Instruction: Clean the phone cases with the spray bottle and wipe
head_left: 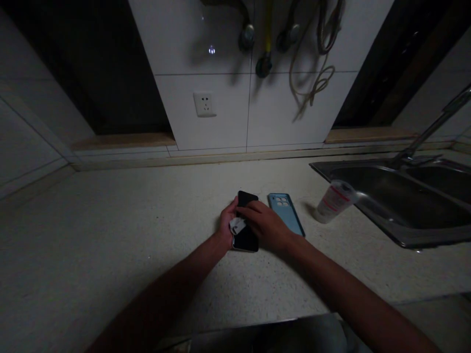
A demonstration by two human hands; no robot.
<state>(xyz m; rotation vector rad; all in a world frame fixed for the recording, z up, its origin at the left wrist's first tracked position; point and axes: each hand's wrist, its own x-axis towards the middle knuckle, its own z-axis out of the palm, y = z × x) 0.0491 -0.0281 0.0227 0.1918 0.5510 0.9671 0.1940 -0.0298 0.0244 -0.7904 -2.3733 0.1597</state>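
A dark smartphone (246, 241) lies on the counter with its black screen up. My left hand (225, 223) grips it along its left edge. Over the screen, my right hand (263, 223) is closed on a crumpled white wipe (237, 225), pressed near the middle of the phone; its fingertips partly hide the wipe and the glass. Just right of my right hand rests a blue phone case (287, 212), its camera cutouts at the far end. My right hand and wrist cover the near left part of that case.
Farther right a clear plastic cup (334, 201) with red print stands on the pale speckled counter (110, 235). Beyond it is a steel sink (401, 201) with a faucet (423, 137). A wall socket (204, 105), pipes and a looped cord (316, 86) are on the tiled wall behind.
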